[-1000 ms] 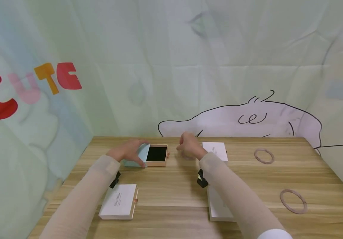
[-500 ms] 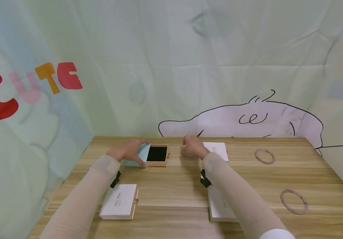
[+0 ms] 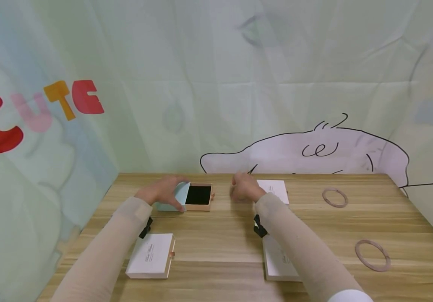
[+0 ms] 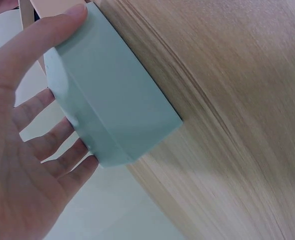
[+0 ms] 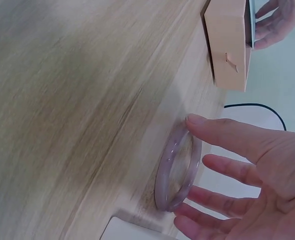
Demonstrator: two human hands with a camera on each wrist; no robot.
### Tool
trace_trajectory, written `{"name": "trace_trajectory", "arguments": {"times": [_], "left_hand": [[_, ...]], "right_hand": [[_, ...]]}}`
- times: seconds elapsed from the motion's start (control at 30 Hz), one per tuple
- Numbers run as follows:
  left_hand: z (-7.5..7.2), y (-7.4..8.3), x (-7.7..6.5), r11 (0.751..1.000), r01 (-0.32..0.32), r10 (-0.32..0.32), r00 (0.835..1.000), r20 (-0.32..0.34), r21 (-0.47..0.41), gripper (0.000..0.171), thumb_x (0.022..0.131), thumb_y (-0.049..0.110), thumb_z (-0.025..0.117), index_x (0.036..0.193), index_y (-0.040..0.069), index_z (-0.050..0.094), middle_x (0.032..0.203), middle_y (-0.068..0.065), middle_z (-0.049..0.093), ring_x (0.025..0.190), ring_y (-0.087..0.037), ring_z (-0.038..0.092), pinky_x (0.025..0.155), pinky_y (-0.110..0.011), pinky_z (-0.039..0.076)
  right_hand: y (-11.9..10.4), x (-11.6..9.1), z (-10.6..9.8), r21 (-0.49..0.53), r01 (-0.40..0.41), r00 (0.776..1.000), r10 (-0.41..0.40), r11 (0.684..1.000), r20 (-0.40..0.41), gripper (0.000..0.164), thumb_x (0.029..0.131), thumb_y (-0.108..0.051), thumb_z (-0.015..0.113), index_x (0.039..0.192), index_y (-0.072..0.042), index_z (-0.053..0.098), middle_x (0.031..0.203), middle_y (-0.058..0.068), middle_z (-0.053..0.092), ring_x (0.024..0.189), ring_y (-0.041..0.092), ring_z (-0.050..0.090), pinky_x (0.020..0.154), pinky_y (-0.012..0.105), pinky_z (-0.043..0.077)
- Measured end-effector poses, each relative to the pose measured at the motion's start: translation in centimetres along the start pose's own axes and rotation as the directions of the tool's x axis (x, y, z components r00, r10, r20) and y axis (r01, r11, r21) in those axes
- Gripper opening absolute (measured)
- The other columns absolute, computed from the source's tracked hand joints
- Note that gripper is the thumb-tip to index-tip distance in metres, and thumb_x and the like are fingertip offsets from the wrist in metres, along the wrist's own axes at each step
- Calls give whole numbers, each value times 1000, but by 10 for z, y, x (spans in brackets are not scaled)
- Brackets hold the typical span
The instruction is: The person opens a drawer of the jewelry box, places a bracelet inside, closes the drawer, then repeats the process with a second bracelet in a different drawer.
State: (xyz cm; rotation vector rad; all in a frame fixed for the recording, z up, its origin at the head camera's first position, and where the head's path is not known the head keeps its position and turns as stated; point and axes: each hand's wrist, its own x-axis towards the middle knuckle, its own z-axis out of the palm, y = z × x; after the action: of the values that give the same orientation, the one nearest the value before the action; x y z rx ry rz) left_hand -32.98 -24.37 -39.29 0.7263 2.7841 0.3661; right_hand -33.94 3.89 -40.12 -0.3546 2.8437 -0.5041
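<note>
My left hand [image 3: 163, 191] grips the light blue sleeve [image 4: 112, 90] of a small drawer box at the back of the table, thumb on one side and fingers on the other. Out of the sleeve's right end sticks a peach drawer [image 5: 227, 45] with a black lining [image 3: 198, 195] and a small ribbon pull. To the right of that box, my right hand [image 3: 246, 186] holds a pale purple bangle [image 5: 163, 175] low at the tabletop, its thumb at one end of the ring and fingers at the opposite end. In the head view the hand mostly hides this bangle.
White lidded boxes surround the hands: one front left [image 3: 151, 256], another partly under the right forearm [image 3: 277, 266], a third behind the right wrist [image 3: 275, 188]. Two more bangles lie on the right, one farther back [image 3: 336, 205] and one nearer [image 3: 376, 269]. A printed curtain backs the table [image 3: 216, 239].
My right hand has shifted slightly to the right over the past second, away from the blue box. The left hand and the half-pulled drawer have stayed in place.
</note>
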Motion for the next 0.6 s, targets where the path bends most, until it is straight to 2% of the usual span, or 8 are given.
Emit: {"name": "trace_trajectory", "arguments": {"times": [0.17, 0.3, 0.43, 0.6], "left_hand": [[0, -1, 0, 1000, -4, 4, 1000, -4, 1, 96, 67, 33, 94, 145, 2, 47, 144, -21, 49, 121, -35, 50, 99, -52, 43], [0, -1, 1, 1000, 3, -3, 1000, -3, -5, 96, 67, 33, 94, 145, 1, 47, 144, -21, 49, 122, -36, 49, 100, -53, 42], [0, -1, 0, 1000, -4, 4, 1000, -3, 3, 95, 67, 33, 93, 145, 1, 48, 143, -21, 49, 123, -36, 49, 101, -52, 42], [0, -1, -1, 1000, -23, 23, 1000, -7, 21, 93, 67, 33, 93, 143, 1, 49, 142, -22, 50, 125, -39, 48, 101, -53, 41]], "right_hand": [[1, 1, 1, 27, 0, 1000, 0, 1000, 2, 29, 78, -3, 75, 106, -1, 67, 112, 11, 64, 92, 26, 55, 80, 38, 50], [1, 4, 2, 27, 2, 1000, -2, 1000, 10, 17, 77, -2, 75, 91, -3, 65, 96, 7, 60, 83, 24, 50, 69, 34, 44], [1, 6, 4, 7, 8, 1000, -8, 1000, 4, 18, 74, -1, 79, 85, -4, 65, 89, 6, 59, 78, 22, 47, 65, 32, 42], [0, 3, 4, 20, 17, 1000, -17, 1000, -1, 25, 69, -2, 86, 89, -2, 72, 92, 7, 66, 80, 22, 51, 69, 34, 50]]}}
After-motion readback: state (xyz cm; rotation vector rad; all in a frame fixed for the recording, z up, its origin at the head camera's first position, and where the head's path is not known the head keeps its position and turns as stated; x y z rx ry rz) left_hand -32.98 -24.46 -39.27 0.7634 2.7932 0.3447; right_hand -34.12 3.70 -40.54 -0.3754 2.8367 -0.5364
